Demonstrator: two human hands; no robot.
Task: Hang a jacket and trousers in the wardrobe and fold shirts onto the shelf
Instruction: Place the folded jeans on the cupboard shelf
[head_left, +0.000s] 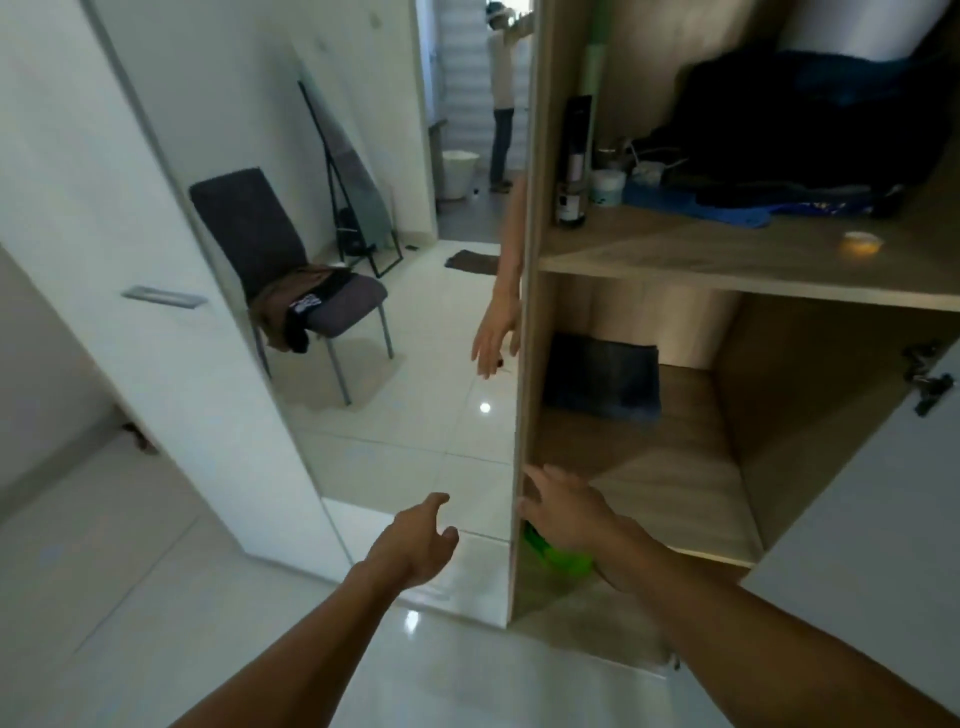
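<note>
Both hands reach forward, bare and holding nothing. Near the middle of the scene, the left hand hangs in the air before the mirror, its fingers loosely curled and parted. To its right, the right hand has its fingers spread over the front edge of the wardrobe side panel, just above something bright green low inside the carcass — whether the fingertips touch the wood cannot be told.

On the upper shelf, a heap of dark clothing lies at the far right, partly on a blue cloth. A dark bottle and a white tub stand at the shelf's left end, and a small round yellowish thing sits nearer the front. On the lower shelf, a folded dark garment rests at the far back, well apart from the right hand.

In the mirror's reflection, a grey chair stands on the pale tiled floor with brown and black clothes draped over its seat. A white door with a metal handle fills the left.
</note>
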